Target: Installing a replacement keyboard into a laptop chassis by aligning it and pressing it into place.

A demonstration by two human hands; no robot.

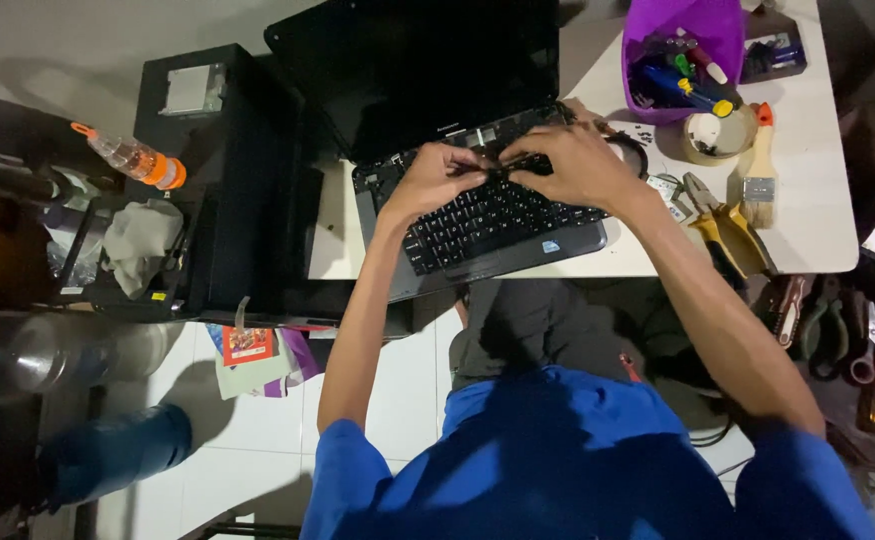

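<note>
A black laptop [428, 80] lies open on a white table [808, 230], its dark screen tilted back. My left hand [438, 175] and my right hand [573, 160] meet over the top edge of its black keyboard [488, 220]. The fingertips of both hands pinch at the strip where the keyboard meets the hinge side. Whether a small part sits between the fingers is hidden by the hands.
A purple tub [683, 50] of pens, a tape roll [718, 135], a paintbrush [761, 170] and yellow-handled pliers [728, 235] lie right of the laptop. A black computer case [218, 170] stands to the left, with an orange-capped bottle [133, 155] beyond. Scissors and pliers [848, 330] lie on a lower shelf.
</note>
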